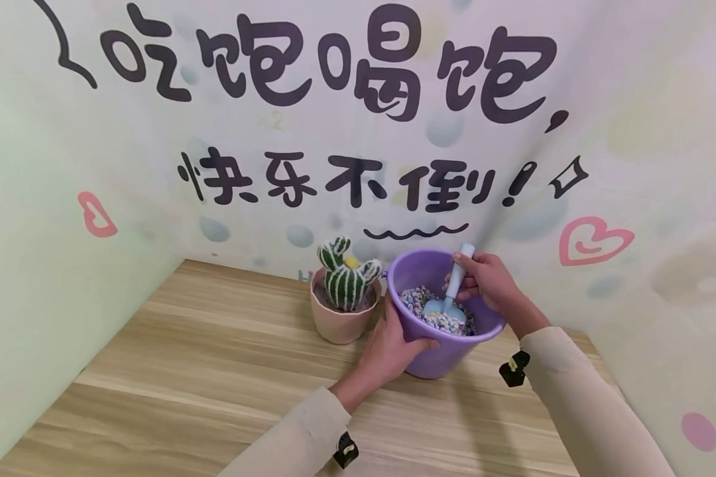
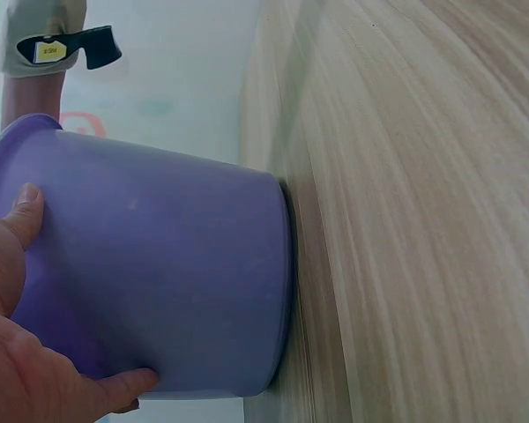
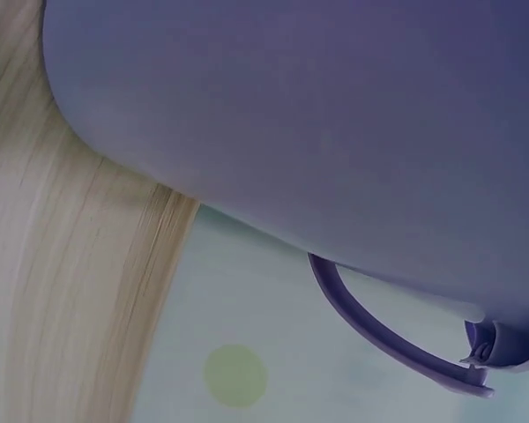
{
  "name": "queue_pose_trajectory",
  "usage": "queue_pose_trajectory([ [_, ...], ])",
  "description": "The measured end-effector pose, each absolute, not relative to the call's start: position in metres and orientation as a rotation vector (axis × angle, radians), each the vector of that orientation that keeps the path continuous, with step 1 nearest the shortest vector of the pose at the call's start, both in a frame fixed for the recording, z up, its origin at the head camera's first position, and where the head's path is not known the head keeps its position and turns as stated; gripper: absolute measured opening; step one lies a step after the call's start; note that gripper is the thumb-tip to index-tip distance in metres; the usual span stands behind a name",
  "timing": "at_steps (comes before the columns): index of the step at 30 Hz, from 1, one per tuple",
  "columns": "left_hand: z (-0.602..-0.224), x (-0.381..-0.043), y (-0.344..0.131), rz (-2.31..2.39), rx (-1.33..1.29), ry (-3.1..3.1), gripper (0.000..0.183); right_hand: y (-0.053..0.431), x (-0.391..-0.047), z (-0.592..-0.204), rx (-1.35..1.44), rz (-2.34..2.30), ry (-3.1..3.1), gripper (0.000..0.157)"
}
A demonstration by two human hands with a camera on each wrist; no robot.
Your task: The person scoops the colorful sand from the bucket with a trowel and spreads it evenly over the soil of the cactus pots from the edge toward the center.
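Note:
A purple bucket [image 1: 438,358] stands on the table, partly filled with small multicoloured pebbles [image 1: 416,301]. My left hand [image 1: 388,348] holds its left side, thumb across the front and fingers round toward the rim; the left wrist view shows the thumb and a finger spread against the bucket wall [image 2: 176,264]. Over the far right rim, my right hand [image 1: 486,278] grips the handle of a light-blue small shovel [image 1: 451,291]. The shovel points down into the bucket, its blade among the pebbles with some lying on it. Only the bucket's outside [image 3: 317,132] fills the right wrist view.
Left of the bucket, close to my left hand, a fake cactus [image 1: 346,285] stands in a pink pot [image 1: 340,324]. Behind them hangs a printed cloth [image 1: 346,132] along the back edge of the wooden table [image 1: 215,371]. The bucket's purple handle [image 3: 379,335] hangs at its far side.

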State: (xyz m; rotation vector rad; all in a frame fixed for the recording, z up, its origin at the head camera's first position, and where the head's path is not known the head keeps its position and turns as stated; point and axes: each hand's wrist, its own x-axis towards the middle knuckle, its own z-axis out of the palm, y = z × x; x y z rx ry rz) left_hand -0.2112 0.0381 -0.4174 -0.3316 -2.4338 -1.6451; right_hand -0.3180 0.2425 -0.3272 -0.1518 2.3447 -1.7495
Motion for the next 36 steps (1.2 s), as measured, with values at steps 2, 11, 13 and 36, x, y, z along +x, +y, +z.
queue_pose_trajectory([
  [2,-0.4178,-0.2111,0.0388,-1.646,-0.34,-2.428,0.128,0.2428,-0.3178,-0.3279,-0.132,-1.742,2.354,0.059],
  [11,-0.418,-0.2094,0.0398,-1.636,-0.342,-2.425,0.128,0.2436,-0.3181,-0.3304,-0.058,-1.759,2.365,0.061],
  [13,-0.4178,-0.2089,0.0397,-1.634,-0.339,-2.43,0.128,0.2434,-0.3181,-0.3308,-0.044,-1.761,2.369,0.062],
  [36,-0.4162,-0.2128,0.0394,-1.648,-0.323,-2.445,0.127,0.2413,-0.3254,-0.3264,0.077,-1.985,2.247,0.064],
])
